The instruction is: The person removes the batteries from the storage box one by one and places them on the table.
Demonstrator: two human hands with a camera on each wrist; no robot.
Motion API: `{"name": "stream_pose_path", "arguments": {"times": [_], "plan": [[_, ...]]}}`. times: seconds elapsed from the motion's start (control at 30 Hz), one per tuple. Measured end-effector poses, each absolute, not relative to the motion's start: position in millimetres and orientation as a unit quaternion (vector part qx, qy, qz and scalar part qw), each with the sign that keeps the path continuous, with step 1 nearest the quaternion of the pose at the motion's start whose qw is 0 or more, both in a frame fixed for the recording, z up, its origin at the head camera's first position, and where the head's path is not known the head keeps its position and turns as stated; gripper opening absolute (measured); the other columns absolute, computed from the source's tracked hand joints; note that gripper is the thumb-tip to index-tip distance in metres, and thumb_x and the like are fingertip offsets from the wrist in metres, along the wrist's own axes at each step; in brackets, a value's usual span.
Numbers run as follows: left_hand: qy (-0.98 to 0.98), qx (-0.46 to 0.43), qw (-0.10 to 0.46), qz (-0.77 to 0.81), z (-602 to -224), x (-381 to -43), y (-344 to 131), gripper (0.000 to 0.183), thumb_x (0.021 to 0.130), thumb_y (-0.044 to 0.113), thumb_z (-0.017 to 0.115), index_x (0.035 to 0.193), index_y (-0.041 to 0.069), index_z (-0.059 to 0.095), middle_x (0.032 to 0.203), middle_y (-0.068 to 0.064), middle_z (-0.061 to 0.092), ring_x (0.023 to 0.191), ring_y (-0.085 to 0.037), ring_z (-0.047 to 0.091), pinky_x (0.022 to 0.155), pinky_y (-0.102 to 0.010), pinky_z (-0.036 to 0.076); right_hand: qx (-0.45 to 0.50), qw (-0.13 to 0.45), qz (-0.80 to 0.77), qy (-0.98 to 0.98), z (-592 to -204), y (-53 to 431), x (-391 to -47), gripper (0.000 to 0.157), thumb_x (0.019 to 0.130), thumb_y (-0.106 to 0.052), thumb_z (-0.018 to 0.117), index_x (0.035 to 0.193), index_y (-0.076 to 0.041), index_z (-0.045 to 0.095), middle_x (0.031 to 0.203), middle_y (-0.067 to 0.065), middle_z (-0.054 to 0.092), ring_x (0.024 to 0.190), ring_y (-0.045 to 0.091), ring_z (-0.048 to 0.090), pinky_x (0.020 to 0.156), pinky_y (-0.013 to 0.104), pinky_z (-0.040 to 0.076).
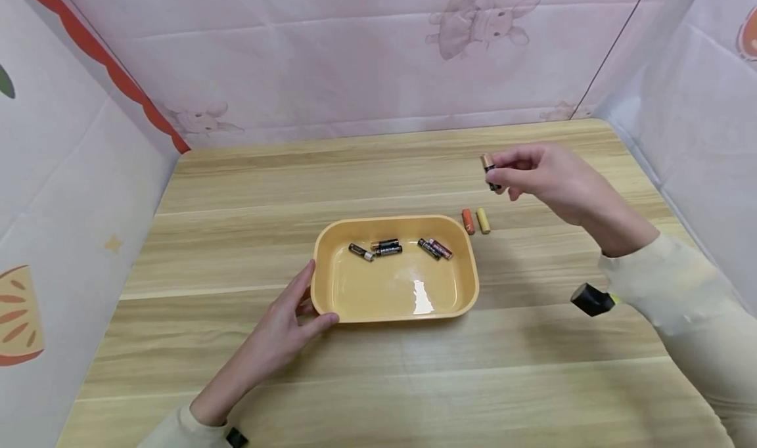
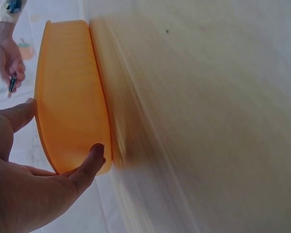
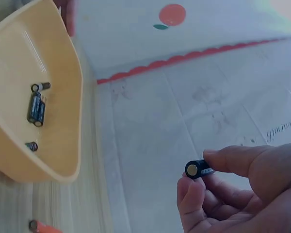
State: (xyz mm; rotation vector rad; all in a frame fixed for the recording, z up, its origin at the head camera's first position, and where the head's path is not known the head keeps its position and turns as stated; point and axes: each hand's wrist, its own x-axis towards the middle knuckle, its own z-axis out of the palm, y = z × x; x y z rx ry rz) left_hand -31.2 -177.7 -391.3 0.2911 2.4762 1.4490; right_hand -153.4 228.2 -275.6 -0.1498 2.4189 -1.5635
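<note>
Between the thumb and fingers of my right hand (image 1: 550,175) a black and copper battery (image 1: 487,163) is pinched above the table, beyond the tub's far right corner. The right wrist view shows one flat end of that battery (image 3: 193,169). My left hand (image 1: 282,336) grips the near left corner of a yellow plastic tub (image 1: 378,293), its thumb at the front rim and its fingers along the left side. Several batteries lie in the tub, among them a lone battery (image 1: 361,252) at left and a dark red battery (image 1: 440,249) at right.
On the wooden table (image 1: 236,238), an orange battery (image 1: 468,221) and a yellow battery (image 1: 483,221) lie side by side just outside the tub's far right corner. Printed cloth (image 1: 355,73) hangs behind the table and at both sides.
</note>
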Motion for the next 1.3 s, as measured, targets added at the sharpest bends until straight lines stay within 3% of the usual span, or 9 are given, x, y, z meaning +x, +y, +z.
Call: {"name": "stream_pose_path", "arguments": {"times": [0.17,0.43,0.7,1.13,1.3], "plan": [[0.851,0.1,0.129,0.5,-392,-30,-177,0.097,0.093,0.014,0.08,0.166,0.007,0.017,0.163,-0.024,0.029,0.128,-0.035,0.06,0.102,-0.033,0.054,-0.016,0.131,-0.569,0.812,-291,247,-156,0.011,0.101,-0.01,0.068,0.109,-0.006,0.073,0.093,-0.006,0.072,0.082,0.012,0.065,0.071,0.024,0.057],[0.853,0.102,0.128,0.495,-391,-28,-176,0.097,0.093,0.015,0.08,0.165,0.006,0.017,0.162,-0.025,0.031,0.127,-0.034,0.06,0.102,-0.035,0.054,0.038,0.168,-0.576,0.799,-326,272,-165,0.028,0.105,-0.02,0.064,0.122,0.003,0.064,0.095,-0.006,0.069,0.082,0.008,0.067,0.075,0.024,0.059],[0.852,0.104,0.128,0.497,-390,-27,-175,0.096,0.093,0.014,0.079,0.165,0.005,0.017,0.163,-0.025,0.029,0.128,-0.034,0.06,0.102,-0.035,0.054,0.058,0.212,-0.56,0.799,-368,280,-167,0.041,0.106,-0.017,0.062,0.132,0.013,0.053,0.09,-0.001,0.069,0.079,0.009,0.066,0.079,0.028,0.063],[0.853,0.104,0.125,0.496,-391,-27,-175,0.096,0.093,0.013,0.079,0.165,0.006,0.017,0.165,-0.024,0.027,0.128,-0.034,0.06,0.102,-0.036,0.054,0.06,0.181,-0.48,0.856,-392,271,-166,0.037,0.102,-0.016,0.068,0.123,0.014,0.064,0.087,0.003,0.071,0.07,0.009,0.063,0.064,0.024,0.061],[0.852,0.105,0.126,0.497,-391,-27,-175,0.096,0.093,0.015,0.079,0.165,0.005,0.016,0.165,-0.024,0.027,0.127,-0.034,0.06,0.101,-0.036,0.054,0.056,0.162,-0.427,0.888,-394,267,-163,0.033,0.099,-0.021,0.073,0.112,0.009,0.071,0.073,0.003,0.069,0.062,0.01,0.06,0.054,0.023,0.056]]}}
